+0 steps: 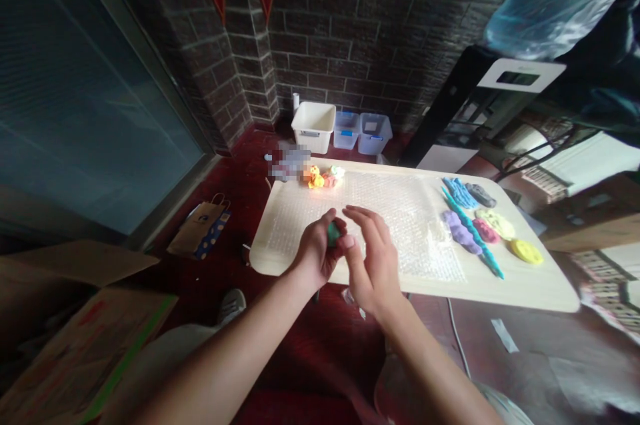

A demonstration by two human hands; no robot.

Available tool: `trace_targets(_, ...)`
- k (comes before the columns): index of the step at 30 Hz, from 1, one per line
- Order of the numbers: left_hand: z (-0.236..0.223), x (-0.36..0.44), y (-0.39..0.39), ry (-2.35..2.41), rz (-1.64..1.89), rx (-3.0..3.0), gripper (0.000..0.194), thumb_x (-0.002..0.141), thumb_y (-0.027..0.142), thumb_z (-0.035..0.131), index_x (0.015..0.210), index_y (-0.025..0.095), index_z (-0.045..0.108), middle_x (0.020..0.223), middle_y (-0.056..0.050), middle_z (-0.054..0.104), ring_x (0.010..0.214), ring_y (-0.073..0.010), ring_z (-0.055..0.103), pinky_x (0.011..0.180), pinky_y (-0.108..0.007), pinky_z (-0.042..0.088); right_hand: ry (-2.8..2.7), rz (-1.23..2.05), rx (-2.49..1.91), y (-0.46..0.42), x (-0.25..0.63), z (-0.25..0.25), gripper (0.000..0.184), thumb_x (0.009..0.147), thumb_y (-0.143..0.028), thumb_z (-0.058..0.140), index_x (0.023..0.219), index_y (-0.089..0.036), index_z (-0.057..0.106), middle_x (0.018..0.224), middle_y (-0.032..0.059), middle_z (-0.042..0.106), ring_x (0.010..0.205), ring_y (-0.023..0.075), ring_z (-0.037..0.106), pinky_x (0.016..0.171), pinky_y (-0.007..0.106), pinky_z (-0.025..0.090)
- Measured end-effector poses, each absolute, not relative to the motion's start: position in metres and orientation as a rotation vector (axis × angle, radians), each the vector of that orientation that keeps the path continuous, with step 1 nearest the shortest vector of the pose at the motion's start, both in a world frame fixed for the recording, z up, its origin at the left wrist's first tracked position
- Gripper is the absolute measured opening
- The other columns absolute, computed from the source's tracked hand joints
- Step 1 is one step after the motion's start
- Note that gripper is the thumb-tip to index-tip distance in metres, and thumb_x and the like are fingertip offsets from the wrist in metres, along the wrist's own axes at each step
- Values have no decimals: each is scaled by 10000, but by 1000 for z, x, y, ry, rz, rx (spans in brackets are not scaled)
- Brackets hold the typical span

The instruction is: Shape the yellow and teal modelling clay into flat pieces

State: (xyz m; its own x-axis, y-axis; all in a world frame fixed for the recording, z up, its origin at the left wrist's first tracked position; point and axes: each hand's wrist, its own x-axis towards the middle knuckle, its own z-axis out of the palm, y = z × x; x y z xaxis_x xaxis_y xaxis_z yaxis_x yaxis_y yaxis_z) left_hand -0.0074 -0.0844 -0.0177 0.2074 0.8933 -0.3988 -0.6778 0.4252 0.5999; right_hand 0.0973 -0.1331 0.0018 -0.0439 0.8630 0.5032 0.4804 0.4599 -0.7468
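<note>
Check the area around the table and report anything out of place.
A flat white rectangular scrap lies loose on the dark floor at lower right, beside the pale rectangular table; it looks like dropped litter.

Far wall [350,32]: brick is looking rough.
Sheet [395,202]: bumpy plastic is gleaming.
Left bag [193,233]: paper is looking matt.

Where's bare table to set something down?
Free: the clear bubble wrap between the small yellow-orange figures and the blue clay-like lump; also the near-right corner of the pale tabletop, past the round yellow lump. Crowded: around the long teal strand. Left hand, holding a green lump, and right hand hang mid-table.
</note>
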Motion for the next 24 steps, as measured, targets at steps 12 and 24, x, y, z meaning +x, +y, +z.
trace_targets(12,-18,-26,-82,1029,1243,1324,345,1042,399,510,808,207,674,760,-36,655,731,-170,633,687,-282,502,-376,1604,-931,-90,93,-38,332,885,-544,644,917,-217,694,906,63,759,832,259,730,793,419,632)
trace_targets(24,-49,-7,-60,1031,1137,1963,718,956,274,577,1632,237,335,1689,-157,415,1594,-368,313,1311,-581,188,-329,1362,-1142,-39,104,-34,331,864,-471,720,684,-199,669,583,-4,638,474,129,543,494,272,479)
